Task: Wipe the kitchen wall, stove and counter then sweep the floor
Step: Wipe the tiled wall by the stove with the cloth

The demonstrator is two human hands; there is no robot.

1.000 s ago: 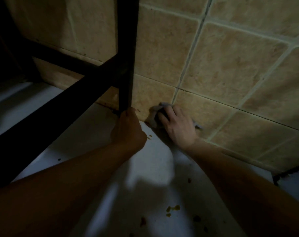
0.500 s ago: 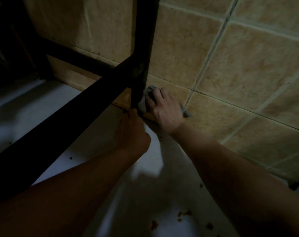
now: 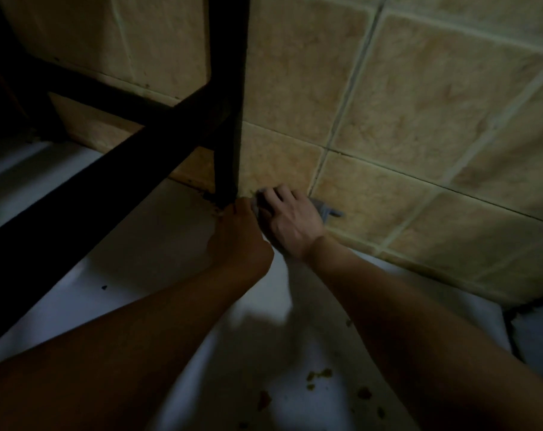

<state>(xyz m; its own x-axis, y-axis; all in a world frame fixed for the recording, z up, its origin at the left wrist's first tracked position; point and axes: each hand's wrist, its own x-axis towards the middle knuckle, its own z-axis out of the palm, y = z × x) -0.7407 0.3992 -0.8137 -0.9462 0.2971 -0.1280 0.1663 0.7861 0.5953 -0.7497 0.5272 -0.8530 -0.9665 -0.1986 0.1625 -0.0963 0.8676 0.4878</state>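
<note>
Along the worktop's back edge, the right hand presses the cloth flat-fingered on the wall and should work into the corner while the left hand grips the rack leg.

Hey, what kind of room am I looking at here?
Probably a kitchen, at the back of a worktop. Tan wall tiles meet a pale counter strewn with food crumbs, a black metal rack leg stands on it, and the right hand presses a grey cloth to the wall.
</note>
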